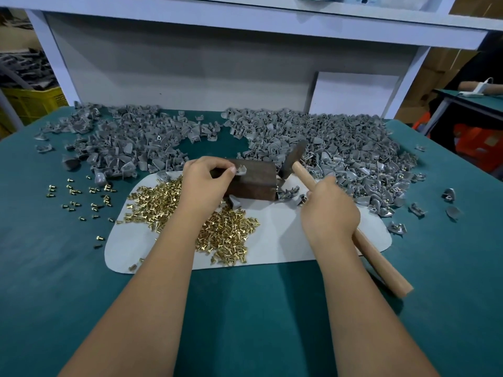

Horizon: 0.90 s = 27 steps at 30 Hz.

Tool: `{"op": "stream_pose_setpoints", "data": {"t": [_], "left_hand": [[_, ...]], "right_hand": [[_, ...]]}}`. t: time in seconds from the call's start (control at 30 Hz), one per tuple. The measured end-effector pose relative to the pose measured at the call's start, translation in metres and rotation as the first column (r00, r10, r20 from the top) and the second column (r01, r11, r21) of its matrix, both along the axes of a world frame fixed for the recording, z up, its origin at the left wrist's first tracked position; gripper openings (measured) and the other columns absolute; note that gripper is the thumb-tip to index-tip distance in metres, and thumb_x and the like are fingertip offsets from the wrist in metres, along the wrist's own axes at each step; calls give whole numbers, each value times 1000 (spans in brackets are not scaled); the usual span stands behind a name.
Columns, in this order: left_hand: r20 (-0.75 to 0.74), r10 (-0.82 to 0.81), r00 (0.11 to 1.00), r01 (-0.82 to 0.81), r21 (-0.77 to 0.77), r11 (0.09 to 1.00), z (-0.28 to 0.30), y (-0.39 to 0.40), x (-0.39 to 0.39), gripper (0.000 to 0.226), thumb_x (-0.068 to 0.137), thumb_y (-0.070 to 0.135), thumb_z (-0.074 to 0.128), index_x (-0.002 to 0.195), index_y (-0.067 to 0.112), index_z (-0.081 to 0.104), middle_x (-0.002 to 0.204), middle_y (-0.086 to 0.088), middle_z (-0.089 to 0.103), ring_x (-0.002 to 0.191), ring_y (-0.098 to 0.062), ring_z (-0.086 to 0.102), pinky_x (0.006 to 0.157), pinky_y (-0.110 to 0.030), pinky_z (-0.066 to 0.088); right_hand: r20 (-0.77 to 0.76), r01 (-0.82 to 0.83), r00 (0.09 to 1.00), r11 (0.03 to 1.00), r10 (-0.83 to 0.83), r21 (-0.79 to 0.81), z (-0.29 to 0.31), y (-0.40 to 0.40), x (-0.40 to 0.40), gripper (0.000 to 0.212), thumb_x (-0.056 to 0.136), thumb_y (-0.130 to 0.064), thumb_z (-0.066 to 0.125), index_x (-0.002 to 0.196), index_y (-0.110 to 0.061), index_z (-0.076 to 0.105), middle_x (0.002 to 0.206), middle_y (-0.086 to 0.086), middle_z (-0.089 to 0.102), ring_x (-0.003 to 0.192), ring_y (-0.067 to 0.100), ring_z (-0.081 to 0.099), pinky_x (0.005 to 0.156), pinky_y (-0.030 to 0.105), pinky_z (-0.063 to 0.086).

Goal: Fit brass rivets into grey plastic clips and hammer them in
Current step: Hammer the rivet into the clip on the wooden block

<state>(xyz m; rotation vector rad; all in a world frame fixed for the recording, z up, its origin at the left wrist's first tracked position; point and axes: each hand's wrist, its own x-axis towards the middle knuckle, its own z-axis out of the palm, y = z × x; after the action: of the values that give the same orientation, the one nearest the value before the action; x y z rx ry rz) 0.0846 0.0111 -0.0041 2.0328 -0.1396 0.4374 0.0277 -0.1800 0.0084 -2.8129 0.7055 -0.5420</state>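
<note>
Green bench (40, 281): white mat (285, 240) bears brass rivets (163, 198) heap and dark block (253, 183). Left hand (206, 180) pinches grey clip (241, 170) atop block. Right hand (330, 210) grips hammer (381, 265).

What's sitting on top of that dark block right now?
A grey plastic clip sits on the dark block, pinched by the left hand. Something brass glints in it, probably a rivet. The hand covers the block's left end, so anything there is hidden.
</note>
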Motion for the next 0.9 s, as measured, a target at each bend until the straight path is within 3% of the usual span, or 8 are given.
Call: {"op": "stream_pose_setpoints", "data": {"t": [0.13,0.2,0.37,0.43,0.57,0.7,0.83,0.9], "left_hand": [[75,69,995,-79,142,987,-5,-3,0,11,91,25,65,96,22,73,105,4,66,109,-20,44,89,-27,32],[97,91,991,-109,198,974,-8,-3,1,11,91,27,65,96,22,73,106,6,65,105,-18,42,85,-24,26],[138,87,987,-117,235,965,-9,-2,5,10,89,29,67,94,24,75,105,10,68,108,-23,51,89,-27,31],[171,110,979,-150,242,959,-9,-3,4,10,89,29,68,93,25,76,104,11,70,111,-24,49,95,-34,34],[221,146,964,-205,274,940,-11,-6,1,10,89,28,68,92,29,77,105,17,70,117,-19,44,86,-27,13],[242,177,954,-246,294,924,-10,-8,2,11,89,28,67,90,27,78,101,16,71,118,-16,49,98,-39,19],[233,196,953,-265,317,911,-9,-9,0,13,90,30,67,95,25,78,105,14,72,120,-17,48,100,-41,18],[226,206,952,-274,333,902,-10,-9,1,15,91,32,65,96,27,78,108,16,70,123,-13,44,99,-36,13]], "right_hand": [[177,-75,982,997,68,34,15,4,-6,15,96,-21,52,99,-13,40,83,7,61,62,28,47,47,29,22],[273,-195,946,979,174,52,24,10,-10,13,96,-24,50,108,-19,48,77,0,56,62,24,42,51,30,25],[270,-314,902,941,336,-123,39,32,-18,48,94,-24,53,136,-44,42,82,-5,55,64,19,40,50,27,24],[264,-292,908,943,326,-160,33,38,-23,53,93,-22,53,139,-45,39,85,-2,58,63,19,39,50,27,23],[193,-299,921,933,337,-200,19,42,-28,60,91,-19,54,143,-42,35,89,1,57,64,19,35,44,26,11],[265,-302,898,929,352,-213,15,48,-30,60,81,-12,68,136,-30,51,76,7,58,55,20,33,45,22,7],[223,-306,908,924,356,-231,11,51,-31,60,83,-14,66,138,-31,49,80,7,60,57,23,44,49,26,23],[237,-287,911,931,338,-227,11,53,-30,61,79,-12,69,135,-30,52,76,7,58,57,20,36,49,27,24]]}}
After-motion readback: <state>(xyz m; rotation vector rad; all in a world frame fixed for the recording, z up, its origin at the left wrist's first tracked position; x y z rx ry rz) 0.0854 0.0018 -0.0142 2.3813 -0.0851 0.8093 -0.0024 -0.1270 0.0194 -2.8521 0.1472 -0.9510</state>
